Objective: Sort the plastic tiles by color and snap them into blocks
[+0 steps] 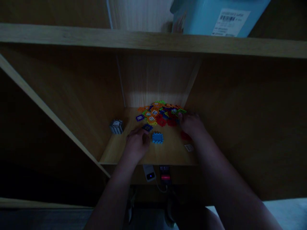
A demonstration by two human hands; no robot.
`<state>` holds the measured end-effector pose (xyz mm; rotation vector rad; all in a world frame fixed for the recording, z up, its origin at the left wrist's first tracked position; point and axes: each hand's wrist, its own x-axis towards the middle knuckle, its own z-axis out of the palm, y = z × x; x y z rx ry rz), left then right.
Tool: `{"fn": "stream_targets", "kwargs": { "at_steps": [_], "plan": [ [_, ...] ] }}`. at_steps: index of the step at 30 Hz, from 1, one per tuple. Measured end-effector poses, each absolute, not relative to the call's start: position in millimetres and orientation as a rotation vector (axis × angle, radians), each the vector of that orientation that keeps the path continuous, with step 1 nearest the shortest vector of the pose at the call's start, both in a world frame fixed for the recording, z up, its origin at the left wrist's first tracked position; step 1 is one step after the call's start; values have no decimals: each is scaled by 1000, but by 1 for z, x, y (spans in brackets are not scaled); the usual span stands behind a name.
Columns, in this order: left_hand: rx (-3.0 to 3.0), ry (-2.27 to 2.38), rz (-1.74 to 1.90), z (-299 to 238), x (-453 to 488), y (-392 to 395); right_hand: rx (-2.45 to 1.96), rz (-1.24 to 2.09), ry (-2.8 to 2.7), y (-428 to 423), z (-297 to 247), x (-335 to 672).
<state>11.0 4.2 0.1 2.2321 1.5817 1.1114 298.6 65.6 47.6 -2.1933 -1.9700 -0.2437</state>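
Note:
Inside a dim wooden shelf compartment lies a pile of colourful interlocking plastic tiles, orange, red, blue and green. My left hand rests on the shelf floor with curled fingers, next to a light blue assembled tile block and a dark blue tile. My right hand reaches to the pile's right edge, fingers bent over the tiles; what they hold is hidden. A grey-white tile cube stands at the left. A red tile and a white tile lie by my right wrist.
The compartment is bounded by wooden side walls and a shelf board above, where a light blue bin with a label stands. Two small devices with lit indicators hang below the shelf's front edge.

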Motion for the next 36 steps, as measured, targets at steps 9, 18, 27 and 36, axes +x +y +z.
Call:
{"fn": "stream_targets", "kwargs": {
  "at_steps": [9, 18, 27, 36],
  "plan": [
    [2223, 1591, 1122, 4, 13, 1, -2317, -155, -2057, 99, 38, 302],
    [2229, 1568, 1114, 4, 12, 2, -2220, -359, -2081, 75, 49, 303],
    [2229, 1559, 1131, 4, 13, 2, -1807, -391, -1906, 1, 33, 276],
    [2229, 1561, 1127, 4, 12, 1, -1680, -317, -2018, -16, -4, 257]
  ]
}}
